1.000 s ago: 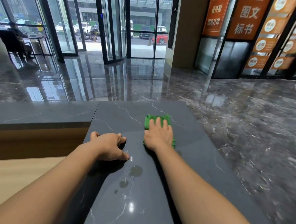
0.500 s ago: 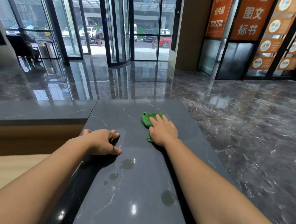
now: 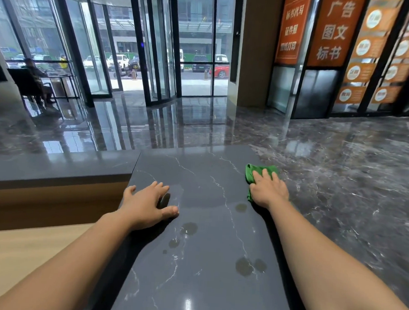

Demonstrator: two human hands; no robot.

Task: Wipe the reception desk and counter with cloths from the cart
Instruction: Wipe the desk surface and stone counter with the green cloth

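Counter (image 3: 203, 285), dark grey stone w/ thin white veins, is running from the bottom edge out toward the lobby. Wet spots are sitting on it: a double patch (image 3: 247, 266) nearest, a cluster (image 3: 187, 228) left of centre, and one small spot (image 3: 241, 207) just short of the R hand. L forearm (image 3: 62, 266) & R forearm (image 3: 323, 267), both bare, are reaching forward over the top.

L hand (image 3: 148, 206) is resting on the counter near its left edge. Its fingers are spreading, slightly bent, w/ the thumb tip touching the stone, and it is gripping nothing.

Further out, R hand (image 3: 269, 189) is pressing flat on the cloth (image 3: 250, 172), fingers lying straight across it, not curling round it. The cloth is green & bunched. It is lying on the counter's far right part, close to the right edge, and sticking out past the fingertips & along the hand's left side.

To the left & lower, a light wood desk (image 3: 16, 251) is lying beside the counter, w/ a grey ledge (image 3: 56, 168) sitting beyond it.

Past the counter's far end, a glossy dark marble floor (image 3: 340, 162) is reflecting the entrance. In the bg, a revolving door (image 3: 157, 45) is standing centre, w/ a red car (image 3: 219, 71) showing outside. A person (image 3: 34, 74) is sitting far left. Orange signs (image 3: 333, 31) w/ white characters are hanging far right, beside a tan pillar (image 3: 251, 50).
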